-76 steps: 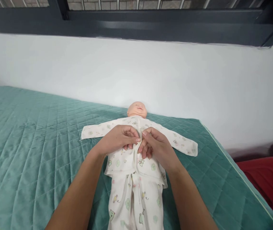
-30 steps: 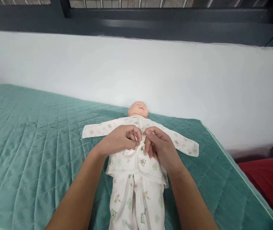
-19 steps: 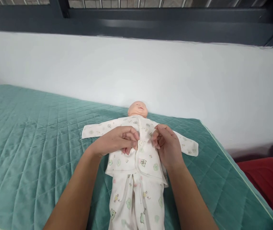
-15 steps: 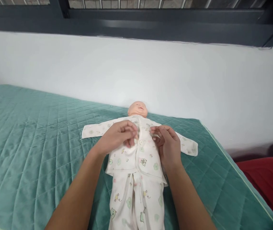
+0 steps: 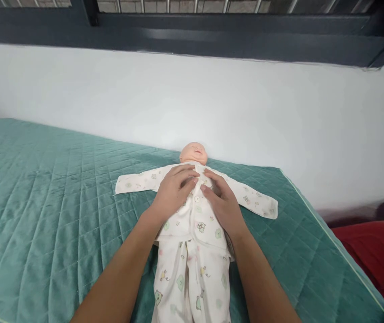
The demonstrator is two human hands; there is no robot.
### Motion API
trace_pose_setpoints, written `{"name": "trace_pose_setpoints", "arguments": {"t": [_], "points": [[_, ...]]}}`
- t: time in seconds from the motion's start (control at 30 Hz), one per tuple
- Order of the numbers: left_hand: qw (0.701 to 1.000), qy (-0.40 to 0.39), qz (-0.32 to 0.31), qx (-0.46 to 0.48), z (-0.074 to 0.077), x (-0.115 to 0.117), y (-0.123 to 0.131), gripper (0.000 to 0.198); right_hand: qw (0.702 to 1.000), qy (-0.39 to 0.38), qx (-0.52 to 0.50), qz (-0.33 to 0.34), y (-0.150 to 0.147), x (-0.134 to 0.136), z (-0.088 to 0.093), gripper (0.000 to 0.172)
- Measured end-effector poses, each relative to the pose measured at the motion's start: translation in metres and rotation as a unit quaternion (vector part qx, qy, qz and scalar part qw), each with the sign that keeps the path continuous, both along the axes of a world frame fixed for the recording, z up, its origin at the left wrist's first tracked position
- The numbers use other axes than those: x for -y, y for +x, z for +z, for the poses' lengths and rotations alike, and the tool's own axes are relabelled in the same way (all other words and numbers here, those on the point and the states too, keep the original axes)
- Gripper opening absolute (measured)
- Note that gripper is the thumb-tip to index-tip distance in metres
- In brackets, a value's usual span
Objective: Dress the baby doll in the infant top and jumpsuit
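I am observing the left hand (image 5: 176, 188) and the right hand (image 5: 224, 202) — both released, fingers loosely bent — lying on the chest of the printed shirt (image 5: 208, 224). 1 button (image 5: 197, 198) is showing between them. The doll (image 5: 193, 153) is wearing the shirt and lying face-up on the green quilt (image 5: 60, 202), its head near the white wall (image 5: 192, 98).
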State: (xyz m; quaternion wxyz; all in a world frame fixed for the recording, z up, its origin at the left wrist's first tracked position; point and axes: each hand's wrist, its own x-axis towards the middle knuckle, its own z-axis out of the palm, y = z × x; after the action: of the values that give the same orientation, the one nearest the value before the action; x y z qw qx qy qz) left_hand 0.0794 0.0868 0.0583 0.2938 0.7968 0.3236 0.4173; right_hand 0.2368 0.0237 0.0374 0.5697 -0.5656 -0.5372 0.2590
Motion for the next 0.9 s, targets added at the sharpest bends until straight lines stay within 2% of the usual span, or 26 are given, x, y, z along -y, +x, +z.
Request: {"name": "trace_pose_setpoints", "arguments": {"t": [0.2,0.37,0.57,0.8,0.9], "points": [[0.999,0.027,-0.016,-0.01,0.004,-0.005,0.003,0.019,0.998,-0.014,0.054,0.015,0.001,-0.001,0.005,0.039],[0.996,-0.049,-0.076,-0.002,0.008,-0.015,0.007,0.035,0.996,-0.029,0.084,0.032,0.001,0.0,0.008,0.047],[0.995,-0.075,-0.063,-0.002,0.003,-0.021,0.006,0.039,0.99,-0.034,0.131,0.038,0.002,-0.003,0.009,0.048],[0.994,-0.085,-0.071,0.018,-0.001,-0.022,0.002,0.038,0.99,-0.041,0.134,0.029,0.005,-0.018,0.013,0.043],[0.991,-0.101,-0.081,0.035,-0.001,-0.022,0.002,0.036,0.99,-0.025,0.129,0.056,0.007,-0.027,0.017,0.04]]}}
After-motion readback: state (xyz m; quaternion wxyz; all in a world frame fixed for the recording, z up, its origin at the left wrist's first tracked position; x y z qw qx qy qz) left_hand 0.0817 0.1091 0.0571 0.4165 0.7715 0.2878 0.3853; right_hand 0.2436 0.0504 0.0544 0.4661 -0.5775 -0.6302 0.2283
